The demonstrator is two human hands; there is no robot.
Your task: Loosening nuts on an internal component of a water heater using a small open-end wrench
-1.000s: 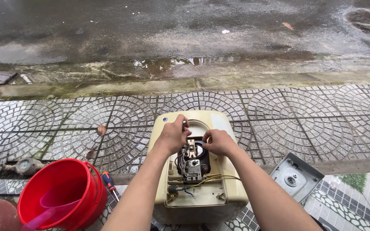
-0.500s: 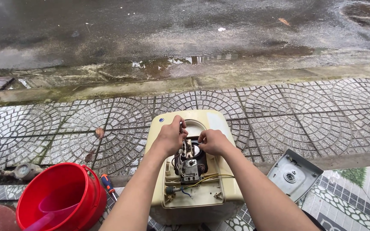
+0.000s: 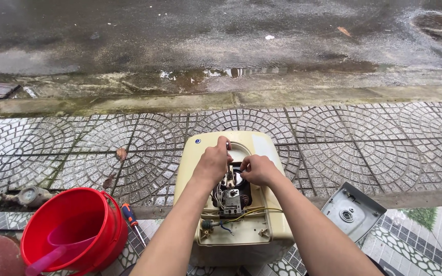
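Observation:
A cream-coloured water heater casing (image 3: 262, 230) lies on the patterned paving with its service opening facing up. Inside sit a metal flange, a small grey thermostat block (image 3: 231, 200) and yellow and dark wires (image 3: 254, 211). My left hand (image 3: 211, 164) rests over the upper left of the opening, fingertips pinched together at its rim. What they pinch is hidden. My right hand (image 3: 258, 170) comes in from the right, its fingers curled onto the metal fitting just above the thermostat block.
A red bucket (image 3: 98, 214) with a pink scoop stands at the lower left. An orange-handled screwdriver (image 3: 130, 215) lies beside it. The grey plastic cover (image 3: 353, 210) lies to the right of the heater. A wet curb and road run beyond the paving.
Both hands stay at the opening, with only small finger movements. My left fingertips have risen slightly toward the rim, and the view has shifted a little.

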